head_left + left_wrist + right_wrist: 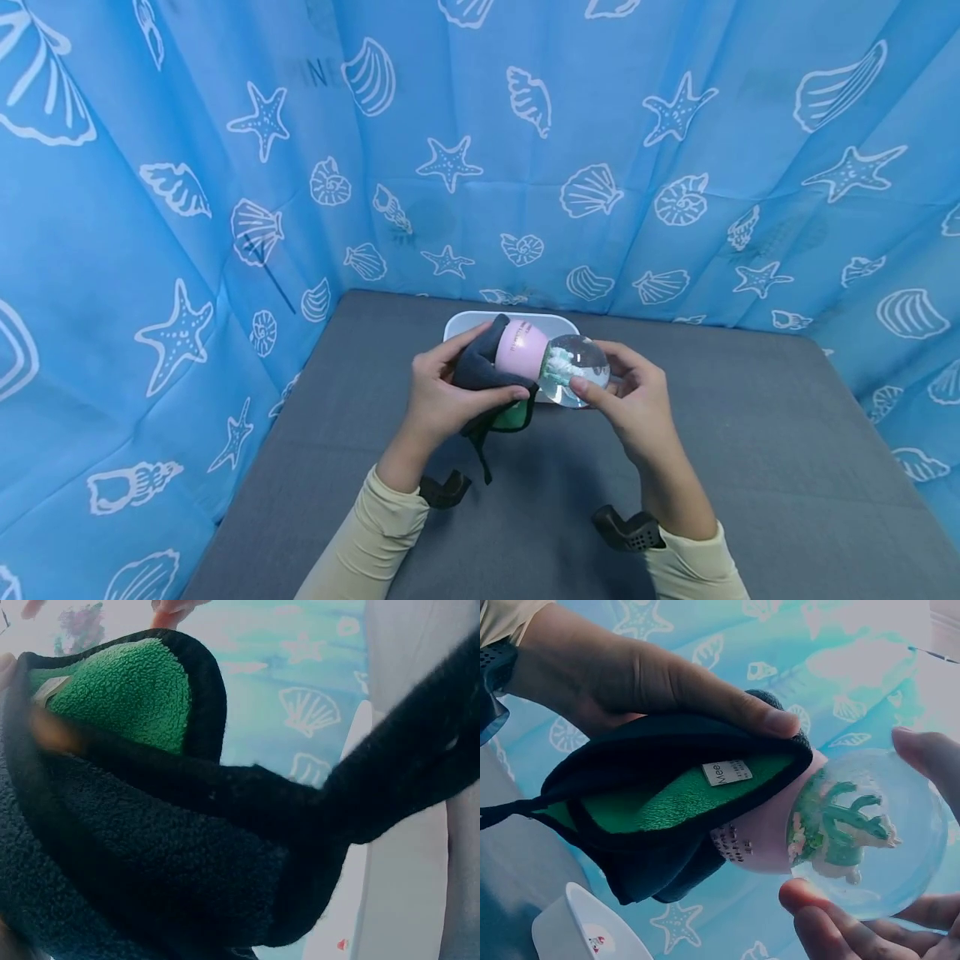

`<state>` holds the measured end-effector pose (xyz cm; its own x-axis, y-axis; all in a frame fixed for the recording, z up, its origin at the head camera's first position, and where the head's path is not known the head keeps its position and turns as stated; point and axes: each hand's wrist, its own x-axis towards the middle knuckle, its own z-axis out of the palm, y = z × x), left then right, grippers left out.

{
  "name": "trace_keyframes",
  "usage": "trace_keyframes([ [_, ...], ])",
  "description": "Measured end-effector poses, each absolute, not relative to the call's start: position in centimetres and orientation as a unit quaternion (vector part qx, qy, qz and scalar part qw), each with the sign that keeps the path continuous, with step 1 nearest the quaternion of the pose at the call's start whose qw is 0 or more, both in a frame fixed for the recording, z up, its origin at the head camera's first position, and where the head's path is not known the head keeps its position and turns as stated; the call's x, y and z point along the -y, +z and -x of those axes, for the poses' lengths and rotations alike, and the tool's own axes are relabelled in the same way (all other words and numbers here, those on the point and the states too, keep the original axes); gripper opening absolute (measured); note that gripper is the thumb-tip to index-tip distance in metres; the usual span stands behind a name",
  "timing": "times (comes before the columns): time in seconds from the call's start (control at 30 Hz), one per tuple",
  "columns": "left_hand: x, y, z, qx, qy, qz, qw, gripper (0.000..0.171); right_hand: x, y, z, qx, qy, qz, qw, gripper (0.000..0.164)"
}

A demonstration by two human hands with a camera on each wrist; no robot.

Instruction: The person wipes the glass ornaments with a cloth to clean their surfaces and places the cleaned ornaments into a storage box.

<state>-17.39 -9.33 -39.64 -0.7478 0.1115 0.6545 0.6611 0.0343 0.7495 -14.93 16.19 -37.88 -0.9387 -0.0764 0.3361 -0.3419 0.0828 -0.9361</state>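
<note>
Held up sideways between both hands is a snow globe with a pink base (520, 350) and a clear ball (568, 371). A white and green figure (847, 832) is inside the ball. My left hand (438, 396) grips a dark cleaning cloth (476, 358) folded around the base, thumb on top. The cloth has a green lining (127, 697), black edging, a white label (727, 772) and a hanging loop. My right hand (637, 396) holds the ball between thumb and fingers, at the end away from the base.
Behind the hands sits a white tub (468, 319) on the grey table (750, 442), partly hidden by the globe and cloth. A small red mark (597, 944) shows on the tub. A blue curtain (480, 208) with shell and starfish prints hangs behind and beside the table.
</note>
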Motion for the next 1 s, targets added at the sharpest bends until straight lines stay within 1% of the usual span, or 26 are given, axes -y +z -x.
trace_keyframes([
  [0.1, 9.20, -39.76, 17.45, 0.687, -0.636, 0.281, 0.211, 0.081, -16.20, -37.89, 15.01, 0.729, 0.664, -0.133, 0.102, 0.036],
  [0.37, 9.23, -39.74, 17.43, 0.682, -0.644, 0.277, 0.206, 0.082, -15.89, -37.46, 14.93, 0.761, 0.632, -0.101, 0.109, 0.024],
  [0.6, 9.17, -39.66, 17.48, 0.682, -0.637, 0.290, 0.214, 0.083, -15.84, -37.47, 15.11, 0.745, 0.657, -0.094, 0.066, 0.029],
  [0.87, 9.30, -39.57, 17.54, 0.679, -0.638, 0.292, 0.215, 0.082, -15.77, -37.72, 15.17, 0.738, 0.659, -0.128, 0.063, 0.018],
  [1.0, 9.49, -39.62, 17.49, 0.684, -0.633, 0.287, 0.220, 0.081, -15.61, -37.92, 15.14, 0.735, 0.659, -0.146, 0.063, 0.021],
])
